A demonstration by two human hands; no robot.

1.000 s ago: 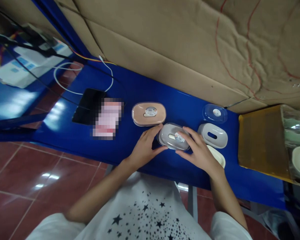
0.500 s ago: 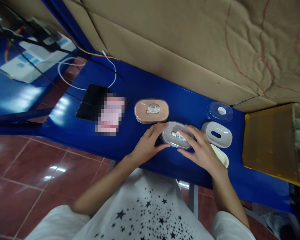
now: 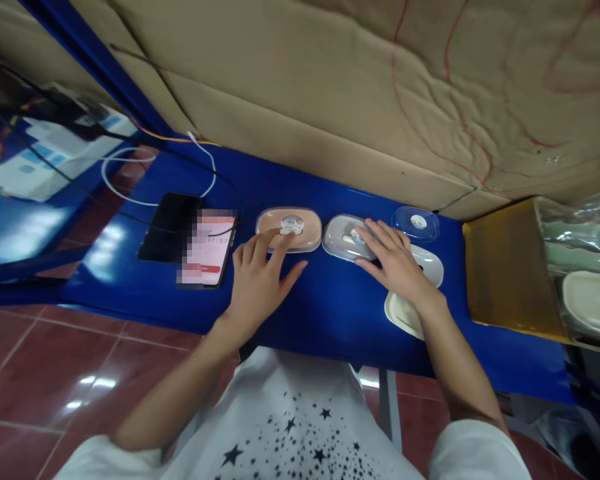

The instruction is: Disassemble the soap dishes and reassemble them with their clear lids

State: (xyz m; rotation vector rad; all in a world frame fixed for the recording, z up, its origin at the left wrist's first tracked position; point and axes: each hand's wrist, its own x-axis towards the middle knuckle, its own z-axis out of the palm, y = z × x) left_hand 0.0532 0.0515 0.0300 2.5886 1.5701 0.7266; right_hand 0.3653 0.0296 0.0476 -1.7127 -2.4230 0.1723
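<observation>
An orange-pink oval box [image 3: 307,230] with a clear lid and round label lies on the blue table. My left hand [image 3: 260,273] rests its fingertips on the box's near left edge, fingers apart. To the right of it sits a grey lidded box [image 3: 337,235]. My right hand [image 3: 393,257] lies over that box's right end with its fingers spread. Behind the right hand are a clear lid [image 3: 427,225] with a label and a light grey tray [image 3: 433,265]. A cream piece [image 3: 401,312] is partly hidden under my right wrist.
At the right stands an open cardboard box [image 3: 505,267] holding wrapped cream and green pieces. Two phones, one black [image 3: 167,227] and one with a lit screen [image 3: 213,250], lie at the left near a white cable [image 3: 130,199]. Cardboard [image 3: 305,100] lines the back.
The grey lidded box has moved up beside the orange-pink one. My left hand has left it and gone left to the orange-pink box. My right hand has stayed at the grey box. The view has shifted.
</observation>
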